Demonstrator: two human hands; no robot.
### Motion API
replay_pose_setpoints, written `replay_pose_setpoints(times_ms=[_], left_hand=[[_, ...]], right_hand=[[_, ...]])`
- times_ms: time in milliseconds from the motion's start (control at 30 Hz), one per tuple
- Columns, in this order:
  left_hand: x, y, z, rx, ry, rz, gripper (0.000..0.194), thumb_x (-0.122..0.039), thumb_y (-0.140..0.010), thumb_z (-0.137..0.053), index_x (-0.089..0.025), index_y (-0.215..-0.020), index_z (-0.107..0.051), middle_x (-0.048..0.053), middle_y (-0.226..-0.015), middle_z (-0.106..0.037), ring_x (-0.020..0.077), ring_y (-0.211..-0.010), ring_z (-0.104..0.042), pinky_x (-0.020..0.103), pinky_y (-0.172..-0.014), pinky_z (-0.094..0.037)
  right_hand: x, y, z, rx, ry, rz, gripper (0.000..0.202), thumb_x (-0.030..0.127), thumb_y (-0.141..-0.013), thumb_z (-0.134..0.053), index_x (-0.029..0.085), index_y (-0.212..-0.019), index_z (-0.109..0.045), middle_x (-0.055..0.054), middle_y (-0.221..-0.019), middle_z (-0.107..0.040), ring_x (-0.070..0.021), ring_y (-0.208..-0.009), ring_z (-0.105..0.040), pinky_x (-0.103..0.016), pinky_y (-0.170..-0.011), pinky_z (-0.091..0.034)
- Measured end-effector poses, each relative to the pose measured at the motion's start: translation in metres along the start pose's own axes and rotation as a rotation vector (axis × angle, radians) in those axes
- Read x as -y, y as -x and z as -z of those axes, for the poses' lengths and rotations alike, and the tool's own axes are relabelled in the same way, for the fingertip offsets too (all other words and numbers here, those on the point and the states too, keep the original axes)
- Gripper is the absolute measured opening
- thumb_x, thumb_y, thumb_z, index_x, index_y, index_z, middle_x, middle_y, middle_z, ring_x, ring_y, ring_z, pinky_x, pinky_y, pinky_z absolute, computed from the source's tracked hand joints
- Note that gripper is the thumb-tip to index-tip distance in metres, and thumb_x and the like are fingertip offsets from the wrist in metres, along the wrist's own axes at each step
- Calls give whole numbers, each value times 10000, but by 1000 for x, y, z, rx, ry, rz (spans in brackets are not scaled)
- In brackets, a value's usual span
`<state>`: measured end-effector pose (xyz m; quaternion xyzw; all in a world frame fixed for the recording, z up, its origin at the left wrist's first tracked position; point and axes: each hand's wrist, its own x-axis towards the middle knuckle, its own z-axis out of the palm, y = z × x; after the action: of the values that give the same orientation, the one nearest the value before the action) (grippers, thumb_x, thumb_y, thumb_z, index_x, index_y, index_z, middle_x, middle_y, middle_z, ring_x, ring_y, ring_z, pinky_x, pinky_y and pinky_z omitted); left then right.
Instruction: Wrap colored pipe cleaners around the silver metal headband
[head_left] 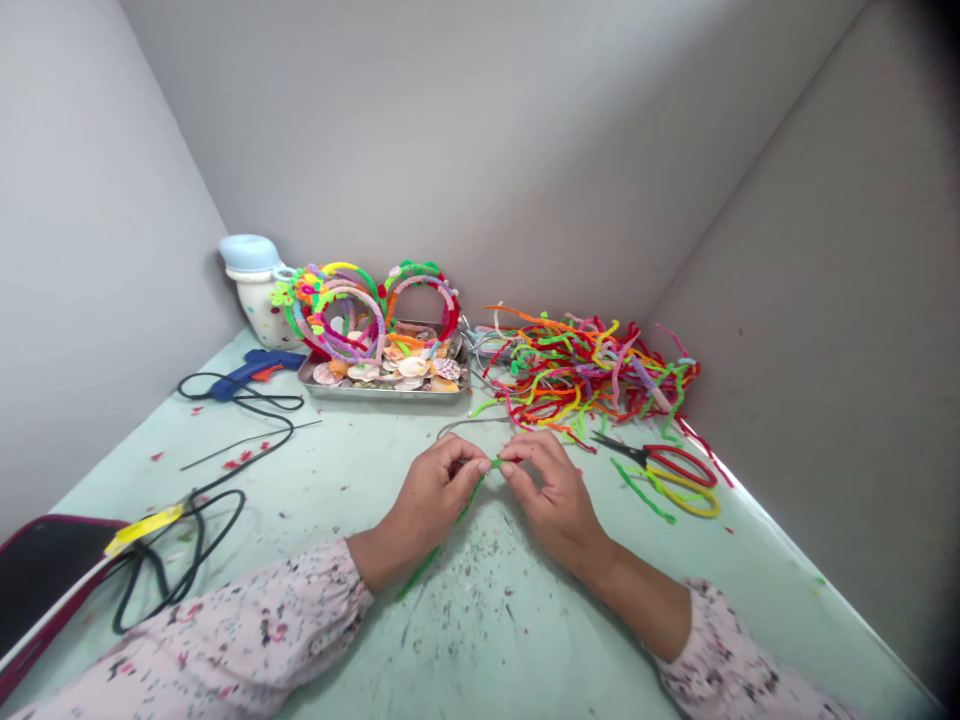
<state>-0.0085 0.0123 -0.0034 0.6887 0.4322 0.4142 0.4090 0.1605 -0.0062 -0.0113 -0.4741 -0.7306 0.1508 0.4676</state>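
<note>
Above the middle of the table, my left hand [441, 488] pinches a green pipe cleaner [424, 570] between thumb and forefinger. Its loose end hangs down past my left wrist. My right hand [553, 495] is also closed in a pinch, a small gap to the right, on the short green stretch between my fingertips. A bit of red shows at my right fingertips; whether it is a separate piece I cannot tell. Just behind my hands runs a thin grey curved wire [472, 421], partly hidden by my fingers.
A metal tray [382, 394] of seashells bears several decorated headbands [349, 320]. Beside it lies a heap of coloured pipe cleaners [585, 370]. Scissors [660, 468] rest at right. At left are a blue glue gun [255, 372], a black cable [202, 500] and a white cup [259, 290].
</note>
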Motion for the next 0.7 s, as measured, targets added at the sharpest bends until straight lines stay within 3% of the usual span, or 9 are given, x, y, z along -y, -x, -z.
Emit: replay_pose_setpoints(times_ms=[700], left_hand=[[1, 1, 1, 70, 121, 33, 155, -299, -819, -546, -157, -871, -580, -23, -680, -492, 92, -556, -412, 205, -513, -333]], right_hand=[[0, -1, 1, -3, 1, -21, 92, 222, -881, -524, 239, -921, -606, -49, -974, -557, -205, -987, -523, -385, -907, -410]])
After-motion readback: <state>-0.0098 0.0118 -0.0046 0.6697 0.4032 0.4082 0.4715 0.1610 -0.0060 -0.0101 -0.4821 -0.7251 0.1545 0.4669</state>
